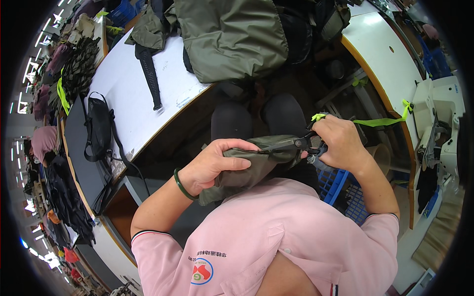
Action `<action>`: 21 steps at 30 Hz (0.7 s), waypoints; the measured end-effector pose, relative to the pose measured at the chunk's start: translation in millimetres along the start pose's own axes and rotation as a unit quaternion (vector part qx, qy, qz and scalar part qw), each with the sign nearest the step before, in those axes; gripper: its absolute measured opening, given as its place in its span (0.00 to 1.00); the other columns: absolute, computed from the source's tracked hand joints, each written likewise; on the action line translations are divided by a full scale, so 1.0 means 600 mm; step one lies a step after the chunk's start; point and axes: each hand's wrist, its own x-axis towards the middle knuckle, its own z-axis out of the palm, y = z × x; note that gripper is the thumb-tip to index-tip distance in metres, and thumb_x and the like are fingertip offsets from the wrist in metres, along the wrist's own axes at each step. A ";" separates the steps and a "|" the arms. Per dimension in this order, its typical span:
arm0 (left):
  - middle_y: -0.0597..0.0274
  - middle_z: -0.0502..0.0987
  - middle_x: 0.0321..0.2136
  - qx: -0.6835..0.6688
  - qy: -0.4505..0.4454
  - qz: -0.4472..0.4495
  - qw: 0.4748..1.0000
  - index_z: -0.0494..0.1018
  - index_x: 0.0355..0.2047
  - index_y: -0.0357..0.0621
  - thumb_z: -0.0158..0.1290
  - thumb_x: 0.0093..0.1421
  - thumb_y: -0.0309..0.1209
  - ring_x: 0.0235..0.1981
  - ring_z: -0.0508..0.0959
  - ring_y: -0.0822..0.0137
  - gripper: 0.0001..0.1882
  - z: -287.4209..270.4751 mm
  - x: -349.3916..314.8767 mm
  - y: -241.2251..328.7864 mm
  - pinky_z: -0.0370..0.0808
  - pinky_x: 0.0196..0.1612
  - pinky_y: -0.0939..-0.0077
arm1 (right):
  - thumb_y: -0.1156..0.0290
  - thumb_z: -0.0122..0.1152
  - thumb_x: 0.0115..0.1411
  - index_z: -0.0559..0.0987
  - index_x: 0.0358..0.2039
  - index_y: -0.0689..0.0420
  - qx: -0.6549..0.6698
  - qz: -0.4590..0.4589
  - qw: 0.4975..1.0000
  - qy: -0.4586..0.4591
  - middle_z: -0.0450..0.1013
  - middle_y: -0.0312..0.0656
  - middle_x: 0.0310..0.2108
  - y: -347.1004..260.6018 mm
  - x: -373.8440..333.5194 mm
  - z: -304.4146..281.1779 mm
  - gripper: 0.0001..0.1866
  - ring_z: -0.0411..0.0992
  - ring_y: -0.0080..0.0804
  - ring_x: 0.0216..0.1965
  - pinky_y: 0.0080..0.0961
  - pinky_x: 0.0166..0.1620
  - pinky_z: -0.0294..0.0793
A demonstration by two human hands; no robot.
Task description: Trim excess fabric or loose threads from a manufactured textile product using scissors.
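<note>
My left hand (222, 160) pinches an olive-green fabric piece (249, 172) between thumb and fingers, close to a dark seam along its upper edge. In my right hand (340, 143) are scissors (300, 143) with dark handles. Their blades point left and lie along the fabric edge, near my left fingertips. How far the blades are apart is hard to make out. A bright yellow-green strip (318, 117) is tied at the scissors' handle. The fabric hangs over my lap, and its lower part is partly hidden by my left hand and shirt.
A large olive and black bag (237, 42) lies over the white table (173, 74) ahead. A black pouch (98, 128) rests at the left. To the right stand a sewing machine (444, 123) and a yellow-green ribbon (380, 121). A blue crate (331, 185) sits below my right arm.
</note>
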 end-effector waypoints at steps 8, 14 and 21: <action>0.65 0.72 0.31 0.358 0.087 0.293 0.882 0.73 0.30 0.42 0.57 0.52 0.17 0.33 0.74 0.72 0.08 0.011 0.002 -0.022 0.72 0.35 0.77 | 0.57 0.76 0.45 0.75 0.28 0.59 0.162 0.085 0.982 -0.055 0.73 0.41 0.24 -0.010 0.004 0.009 0.22 0.74 0.41 0.27 0.32 0.29 0.72; 0.60 0.66 0.28 0.550 0.087 0.436 0.707 0.74 0.28 0.45 0.57 0.39 0.13 0.27 0.71 0.60 0.16 0.013 -0.010 -0.031 0.69 0.29 0.71 | 0.63 0.73 0.46 0.75 0.28 0.59 0.110 0.030 0.992 -0.058 0.72 0.41 0.23 -0.011 0.010 -0.003 0.17 0.72 0.41 0.27 0.34 0.28 0.71; 0.61 0.66 0.28 0.577 0.089 0.480 0.655 0.74 0.28 0.46 0.58 0.37 0.13 0.26 0.71 0.61 0.17 0.010 -0.007 -0.038 0.68 0.27 0.70 | 0.65 0.71 0.44 0.74 0.27 0.57 0.000 -0.038 0.999 -0.030 0.71 0.39 0.23 0.001 -0.004 -0.005 0.15 0.72 0.39 0.28 0.35 0.28 0.72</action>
